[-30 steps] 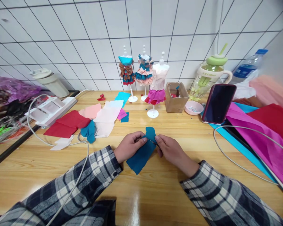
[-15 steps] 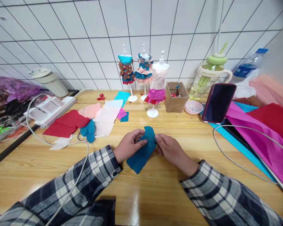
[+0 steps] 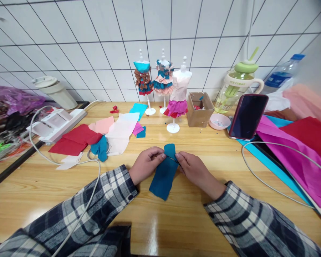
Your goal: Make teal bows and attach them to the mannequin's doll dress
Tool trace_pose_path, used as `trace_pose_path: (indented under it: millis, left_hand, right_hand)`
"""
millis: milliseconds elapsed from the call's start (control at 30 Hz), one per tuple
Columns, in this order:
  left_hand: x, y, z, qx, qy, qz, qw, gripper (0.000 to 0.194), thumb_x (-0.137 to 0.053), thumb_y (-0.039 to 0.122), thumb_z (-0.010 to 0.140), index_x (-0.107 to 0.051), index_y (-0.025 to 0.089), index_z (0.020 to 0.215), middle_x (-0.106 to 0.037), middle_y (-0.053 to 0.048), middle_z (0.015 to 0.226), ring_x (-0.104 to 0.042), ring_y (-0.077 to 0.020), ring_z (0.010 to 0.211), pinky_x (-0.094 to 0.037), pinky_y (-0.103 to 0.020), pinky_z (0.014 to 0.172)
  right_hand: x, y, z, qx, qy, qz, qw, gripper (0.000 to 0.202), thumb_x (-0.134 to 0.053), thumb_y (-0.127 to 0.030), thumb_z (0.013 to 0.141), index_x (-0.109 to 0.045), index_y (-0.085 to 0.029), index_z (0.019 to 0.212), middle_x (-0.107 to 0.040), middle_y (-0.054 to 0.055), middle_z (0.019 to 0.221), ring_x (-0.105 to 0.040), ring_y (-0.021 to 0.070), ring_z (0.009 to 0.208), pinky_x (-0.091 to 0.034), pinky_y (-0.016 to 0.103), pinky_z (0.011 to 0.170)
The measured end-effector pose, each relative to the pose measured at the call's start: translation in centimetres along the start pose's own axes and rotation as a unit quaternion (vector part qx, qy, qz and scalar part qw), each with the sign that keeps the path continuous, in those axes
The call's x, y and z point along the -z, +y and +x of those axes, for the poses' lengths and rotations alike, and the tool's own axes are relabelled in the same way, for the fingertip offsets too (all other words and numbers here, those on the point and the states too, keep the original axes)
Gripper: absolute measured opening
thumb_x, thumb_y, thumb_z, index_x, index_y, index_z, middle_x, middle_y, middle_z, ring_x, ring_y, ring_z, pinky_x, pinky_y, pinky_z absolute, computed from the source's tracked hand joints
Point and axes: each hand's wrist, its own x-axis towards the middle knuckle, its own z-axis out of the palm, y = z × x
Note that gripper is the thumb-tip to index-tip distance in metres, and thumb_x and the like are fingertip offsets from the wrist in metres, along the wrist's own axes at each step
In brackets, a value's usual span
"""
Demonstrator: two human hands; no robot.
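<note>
- Left hand (image 3: 147, 165): thumb and fingers pinching the left edge of a teal crepe-paper strip (image 3: 164, 178).
- Right hand (image 3: 194, 167): thumb and fingers pinching a thin, dark, metallic tool (image 3: 172, 158); its exact kind cannot be told.
- Teal crepe-paper strip: located between the two hands, over the near middle of the worktop (image 3: 187, 221); tool lies across its upper part. Longer portion extends below the tool, toward the wearer; whether it touches the wood cannot be told.
- Beyond the hands: three miniature dress forms on white stands, the nearest in a pale bodice and magenta skirt (image 3: 177, 108).
- Right of these: open cardboard box (image 3: 200, 116) containing scraps, then a pink bowl (image 3: 219, 122) holding small pieces, then a dark-screened smartphone (image 3: 247, 117) propped up.
- Left side: red sheet (image 3: 73, 140) and white sheet (image 3: 122, 132), with a crumpled teal scrap (image 3: 99, 148) between them.
</note>
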Motion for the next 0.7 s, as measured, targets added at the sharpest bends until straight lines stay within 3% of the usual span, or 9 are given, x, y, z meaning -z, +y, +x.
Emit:
trace_pose_path:
  millis: [233,533,700]
  left_hand:
    - [0.06,-0.01,-0.03,0.028,-0.005,-0.001,1.000,0.030,-0.059,0.042,0.082,-0.065,0.013,0.082,-0.064,-0.001,0.074,-0.055,-0.0133,0.067,-0.044,-0.023,0.062]
    - [0.35,0.06,-0.03,0.041,-0.017,-0.016,0.999,0.031,-0.062,0.041,0.080,-0.071,0.012,0.081,-0.069,-0.004,0.074,-0.062,-0.0188,0.074,-0.048,-0.028,0.071]
    - [0.33,0.03,-0.14,0.039,-0.026,-0.011,0.999,0.030,-0.063,0.041,0.079,-0.072,0.012,0.077,-0.069,-0.003,0.071,-0.060,-0.0168,0.068,-0.047,-0.026,0.064]
  right_hand:
    - [-0.04,-0.29,-0.32,-0.001,-0.016,0.026,1.000,0.046,-0.027,-0.047,0.097,-0.046,-0.021,0.064,-0.053,-0.003,0.052,-0.052,0.0127,0.054,-0.035,0.024,0.057]
    - [0.21,-0.42,-0.25,0.009,-0.017,-0.003,1.000,0.045,-0.029,-0.045,0.097,-0.046,-0.021,0.064,-0.055,-0.002,0.057,-0.050,0.0135,0.056,-0.033,0.025,0.057]
    - [0.17,-0.38,-0.19,0.012,-0.028,-0.007,1.000,0.045,-0.029,-0.046,0.097,-0.045,-0.021,0.063,-0.053,-0.002,0.056,-0.049,0.0132,0.055,-0.031,0.025,0.055]
